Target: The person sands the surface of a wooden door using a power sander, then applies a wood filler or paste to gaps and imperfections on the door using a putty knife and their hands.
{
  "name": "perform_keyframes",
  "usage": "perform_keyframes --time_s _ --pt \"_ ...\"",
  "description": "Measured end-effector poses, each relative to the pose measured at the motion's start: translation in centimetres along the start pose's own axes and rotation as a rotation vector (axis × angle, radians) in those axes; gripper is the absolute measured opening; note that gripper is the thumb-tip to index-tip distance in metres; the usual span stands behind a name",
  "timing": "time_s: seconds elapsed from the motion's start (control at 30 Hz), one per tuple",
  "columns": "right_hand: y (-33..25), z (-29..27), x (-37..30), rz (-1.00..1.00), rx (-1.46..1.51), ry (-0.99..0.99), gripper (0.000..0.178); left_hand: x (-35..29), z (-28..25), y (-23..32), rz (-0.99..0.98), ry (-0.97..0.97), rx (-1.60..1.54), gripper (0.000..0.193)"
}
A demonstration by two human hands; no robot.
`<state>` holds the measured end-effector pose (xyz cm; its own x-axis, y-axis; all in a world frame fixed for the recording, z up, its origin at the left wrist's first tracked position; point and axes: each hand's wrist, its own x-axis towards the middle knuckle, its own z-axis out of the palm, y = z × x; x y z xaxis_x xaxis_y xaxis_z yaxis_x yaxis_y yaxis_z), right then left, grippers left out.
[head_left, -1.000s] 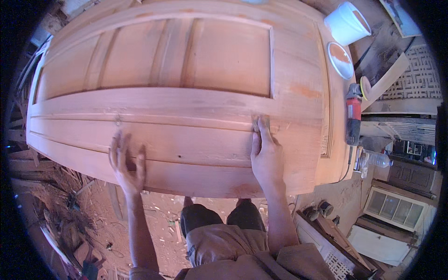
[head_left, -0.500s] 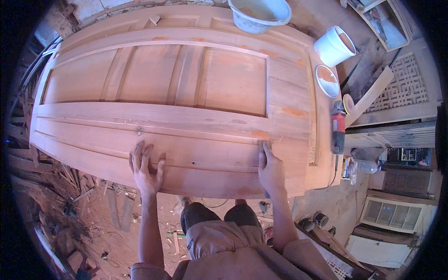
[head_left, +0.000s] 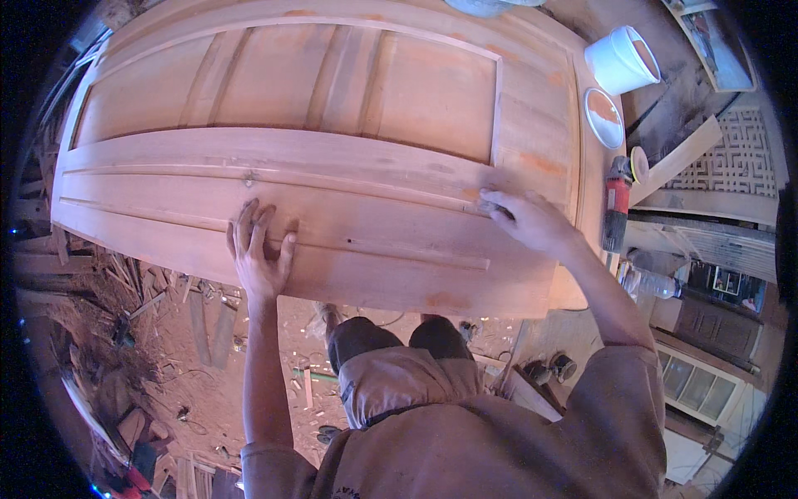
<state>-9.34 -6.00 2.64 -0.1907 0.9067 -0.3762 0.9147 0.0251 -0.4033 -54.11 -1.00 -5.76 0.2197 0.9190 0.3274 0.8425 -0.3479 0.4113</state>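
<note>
A wooden panel door (head_left: 374, 270) lies flat in front of me, with recessed panels, long grooves and orange-brown filler patches. On its near part rests my left hand (head_left: 261, 254), open, its fingers spread over the wood beside a groove. My right hand (head_left: 532, 220) is closed at the right end of the upper groove, its fingertips down at the surface. A small dark thing shows under those fingers, too hidden to name. Both forearms come in from below.
A red-and-black angle grinder (head_left: 617, 200) lies at the right edge, near a white bucket (head_left: 619, 62) and a round lid (head_left: 603, 116) with orange residue. A basin (head_left: 480, 7) shows at the top. Wood scraps (head_left: 212, 333) litter the floor; framed panes (head_left: 694, 378) stand at right.
My right hand has moved right and farther across the door, its forearm now angled in from the right. The left hand stays on the same spot. The whole view has shifted slightly.
</note>
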Motion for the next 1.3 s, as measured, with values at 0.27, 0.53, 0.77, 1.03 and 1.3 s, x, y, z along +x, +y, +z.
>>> perform_keyframes --time_s 0.27,0.53,0.77,1.03,1.3 --pt "1.5 -3.9 -4.0 0.246 0.438 0.188 0.045 -0.9 -0.1 -0.6 -0.019 0.033 -0.024 0.047" --pt "-8.5 8.8 -2.0 0.339 0.383 0.611 0.046 -1.0 0.2 -0.8 -0.023 0.015 -0.036 0.049" --pt "-12.3 9.8 3.6 0.627 0.27 0.543 0.044 -0.8 0.1 -0.9 -0.005 0.019 -0.028 0.049" --pt "-13.0 11.0 2.8 0.496 0.346 0.667 0.042 -0.6 -0.1 -0.7 0.022 -0.004 -0.048 0.048" --pt "-13.5 12.3 4.0 0.451 0.382 0.713 0.04 -0.4 -0.1 -1.1 0.061 -0.005 -0.055 0.046"
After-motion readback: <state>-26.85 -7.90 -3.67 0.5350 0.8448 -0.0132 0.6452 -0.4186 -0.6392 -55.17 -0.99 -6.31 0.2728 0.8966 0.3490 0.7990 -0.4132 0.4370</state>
